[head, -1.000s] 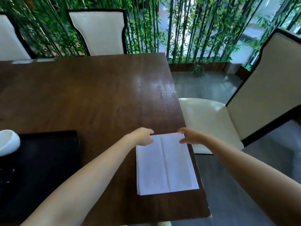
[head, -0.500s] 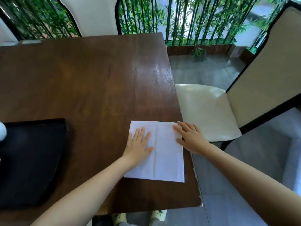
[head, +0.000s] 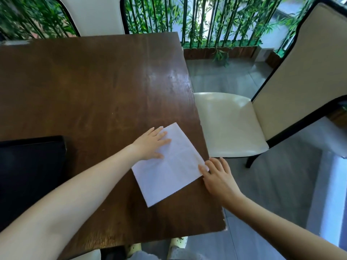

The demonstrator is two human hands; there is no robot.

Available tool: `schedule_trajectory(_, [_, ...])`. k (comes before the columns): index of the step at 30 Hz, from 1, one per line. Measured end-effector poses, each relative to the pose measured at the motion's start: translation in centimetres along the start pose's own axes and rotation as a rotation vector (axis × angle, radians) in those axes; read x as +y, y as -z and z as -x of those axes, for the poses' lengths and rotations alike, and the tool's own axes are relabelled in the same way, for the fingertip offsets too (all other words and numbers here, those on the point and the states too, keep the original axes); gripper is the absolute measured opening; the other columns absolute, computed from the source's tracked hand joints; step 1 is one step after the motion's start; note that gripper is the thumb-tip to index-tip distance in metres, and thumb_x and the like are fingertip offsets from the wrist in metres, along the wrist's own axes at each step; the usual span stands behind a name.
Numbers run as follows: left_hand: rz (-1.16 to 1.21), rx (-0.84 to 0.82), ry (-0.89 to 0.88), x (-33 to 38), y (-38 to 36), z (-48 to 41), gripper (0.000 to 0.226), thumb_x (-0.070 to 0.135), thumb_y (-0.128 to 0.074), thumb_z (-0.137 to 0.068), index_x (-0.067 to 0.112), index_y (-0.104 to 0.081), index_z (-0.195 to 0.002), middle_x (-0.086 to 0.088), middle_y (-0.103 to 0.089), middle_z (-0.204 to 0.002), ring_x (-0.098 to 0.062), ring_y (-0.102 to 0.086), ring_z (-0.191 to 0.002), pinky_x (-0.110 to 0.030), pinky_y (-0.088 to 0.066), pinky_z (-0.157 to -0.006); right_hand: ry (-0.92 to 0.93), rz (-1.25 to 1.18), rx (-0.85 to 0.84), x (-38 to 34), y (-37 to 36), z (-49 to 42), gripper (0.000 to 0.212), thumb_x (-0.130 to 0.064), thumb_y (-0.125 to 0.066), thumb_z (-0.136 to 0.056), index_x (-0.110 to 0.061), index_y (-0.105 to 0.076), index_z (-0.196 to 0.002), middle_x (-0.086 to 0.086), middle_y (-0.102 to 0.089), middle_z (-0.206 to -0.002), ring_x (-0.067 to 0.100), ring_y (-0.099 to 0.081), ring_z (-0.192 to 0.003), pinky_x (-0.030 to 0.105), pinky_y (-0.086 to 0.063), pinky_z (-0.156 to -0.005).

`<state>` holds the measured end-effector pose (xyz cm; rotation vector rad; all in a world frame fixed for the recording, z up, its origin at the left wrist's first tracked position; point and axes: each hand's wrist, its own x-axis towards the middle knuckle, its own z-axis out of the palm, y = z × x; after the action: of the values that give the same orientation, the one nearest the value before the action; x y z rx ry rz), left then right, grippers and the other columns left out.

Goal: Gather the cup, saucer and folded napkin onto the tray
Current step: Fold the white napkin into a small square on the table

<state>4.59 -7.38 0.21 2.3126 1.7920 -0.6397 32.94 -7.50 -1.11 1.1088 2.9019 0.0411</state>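
A white folded napkin lies flat on the dark wooden table, turned at an angle near the table's right edge. My left hand rests flat on the napkin's upper left part, fingers spread. At the napkin's right corner my right hand touches it with its fingertips, fingers apart, partly over the table edge. The black tray sits at the left, cut off by the frame. Cup and saucer are out of view.
A cream chair stands close to the table's right side, its tall back at the far right. Another cream chair is at the far side. Bamboo stems and a railing run behind. Grey floor lies to the right.
The napkin has turned clockwise and now lies at an angle. My left hand moved up to its upper left part; my right hand slid down to its right corner.
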Motion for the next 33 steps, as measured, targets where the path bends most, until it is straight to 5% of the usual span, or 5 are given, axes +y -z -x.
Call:
schedule_trajectory(6, [0.342, 0.05, 0.163, 5.7, -2.5, 1.8, 0.057, 0.039, -0.026, -0.098, 0.021, -0.005, -0.148, -0.005, 0.005, -0.159, -0.023, 0.008, -0.146, -0.041, 0.002, -0.117, 0.222, 0.009, 0.049, -1.2, -0.1, 0.2, 0.043, -0.016, -0.076, -0.065, -0.011, -0.071, -0.107, 0.008, -0.069, -0.114, 0.025, -0.064, -0.111, 0.045, -0.045, -0.099])
schedule_trajectory(11, [0.388, 0.097, 0.199, 7.0, -4.9, 2.7, 0.061, 0.049, -0.02, -0.096, 0.03, 0.008, -0.147, 0.003, 0.017, -0.157, -0.017, 0.022, -0.142, -0.043, 0.014, -0.114, 0.285, -0.173, -0.25, -0.7, 0.1, -1.4, 0.066, -0.022, -0.041, -0.088, -0.018, -0.016, -0.149, 0.005, -0.009, -0.159, 0.022, -0.004, -0.147, 0.032, 0.006, -0.114])
schedule_trajectory(18, [0.331, 0.147, 0.071, 6.2, -5.3, 5.6, 0.07, 0.058, -0.024, -0.092, 0.026, 0.004, -0.148, 0.004, 0.016, -0.156, -0.015, 0.021, -0.141, -0.037, 0.018, -0.113, 0.337, -0.129, -0.261, -1.4, 0.6, -0.6, 0.058, -0.022, -0.041, -0.093, -0.01, -0.022, -0.146, 0.013, -0.016, -0.157, 0.029, -0.011, -0.146, 0.035, -0.006, -0.117])
schedule_trajectory(23, [0.118, 0.357, -0.064, 7.3, -6.6, 11.4, 0.058, 0.06, -0.042, -0.081, 0.021, -0.061, -0.12, -0.001, -0.06, -0.129, -0.02, -0.057, -0.119, -0.038, -0.045, -0.101, 0.363, -0.019, -0.118, -2.4, 0.6, 0.5, 0.038, -0.009, -0.054, -0.086, -0.001, -0.055, -0.123, 0.02, -0.054, -0.133, 0.037, -0.046, -0.129, 0.042, -0.037, -0.109])
schedule_trajectory(33, [0.018, 0.528, -0.097, 7.2, -7.3, 13.9, 0.036, 0.022, -0.042, -0.078, 0.012, -0.073, -0.096, -0.006, -0.072, -0.104, -0.023, -0.068, -0.098, -0.032, -0.054, -0.089, 0.418, -0.006, -0.082, -1.8, 0.3, 0.6, 0.04, -0.015, -0.05, -0.089, -0.001, -0.053, -0.125, 0.02, -0.052, -0.135, 0.039, -0.043, -0.13, 0.047, -0.036, -0.11])
